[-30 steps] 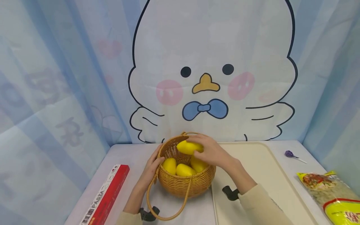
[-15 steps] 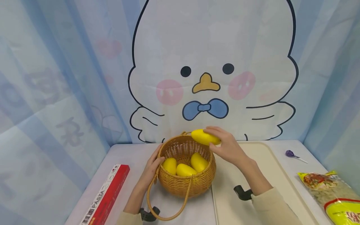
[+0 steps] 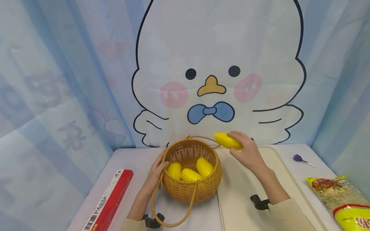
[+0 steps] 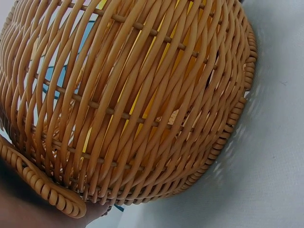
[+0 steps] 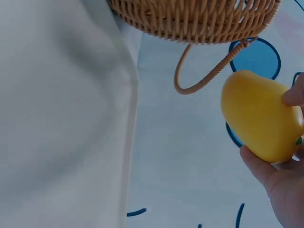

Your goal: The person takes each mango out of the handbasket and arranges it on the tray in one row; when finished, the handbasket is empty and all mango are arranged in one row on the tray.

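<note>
A round wicker basket stands upright near the middle of the table, one handle hanging over its front and the other behind. My left hand holds its left side, thumb at the rim; in the left wrist view the woven wall hides most of that hand. Three yellow mangoes lie inside. To the right of the basket and above the tray, my right hand grips another yellow mango between thumb and fingers. The right wrist view shows this mango apart from the basket.
A cream tray lies right of the basket, under the right arm. On the left is a red and white pasta box. A purple lollipop and a yellow food bag lie at the right. A cartoon curtain stands behind.
My right hand has lifted a mango out of the basket and carried it right, past the rim. The left hand and the basket have stayed in place.
</note>
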A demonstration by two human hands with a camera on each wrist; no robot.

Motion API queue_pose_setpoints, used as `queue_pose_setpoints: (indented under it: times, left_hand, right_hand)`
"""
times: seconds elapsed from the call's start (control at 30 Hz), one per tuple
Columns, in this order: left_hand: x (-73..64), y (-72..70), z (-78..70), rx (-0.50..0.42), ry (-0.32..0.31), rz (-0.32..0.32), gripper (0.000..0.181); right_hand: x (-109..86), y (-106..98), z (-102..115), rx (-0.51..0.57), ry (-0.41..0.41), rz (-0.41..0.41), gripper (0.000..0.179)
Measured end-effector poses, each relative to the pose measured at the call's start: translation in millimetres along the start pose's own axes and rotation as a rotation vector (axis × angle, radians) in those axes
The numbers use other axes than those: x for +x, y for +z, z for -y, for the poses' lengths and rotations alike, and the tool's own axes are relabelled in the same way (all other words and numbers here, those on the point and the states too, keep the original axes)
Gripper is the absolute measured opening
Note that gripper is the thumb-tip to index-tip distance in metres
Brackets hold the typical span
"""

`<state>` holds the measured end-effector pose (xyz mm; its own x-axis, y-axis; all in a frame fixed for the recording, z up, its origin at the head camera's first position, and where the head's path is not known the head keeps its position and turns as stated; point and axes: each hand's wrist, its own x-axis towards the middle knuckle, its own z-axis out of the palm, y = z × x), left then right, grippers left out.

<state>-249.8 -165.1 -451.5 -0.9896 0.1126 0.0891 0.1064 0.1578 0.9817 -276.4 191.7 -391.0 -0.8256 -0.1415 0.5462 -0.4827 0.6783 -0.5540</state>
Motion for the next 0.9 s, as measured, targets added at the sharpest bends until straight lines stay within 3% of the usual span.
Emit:
queue_pose_setpoints:
  times: [0.5,0.9]
  left_hand:
    - [-0.8,-0.7,-0.6,-0.012,0.022,0.018,0.056]
    - [-0.8,-1.2,-1.0,-0.015,0.023,0.017,0.056]
  right_hand:
    - [-15.6,19,-43,-0.073,0.173,0.07,0.05]
    - [-23.1,42,-52,-0.142,0.232,0.15,0.051]
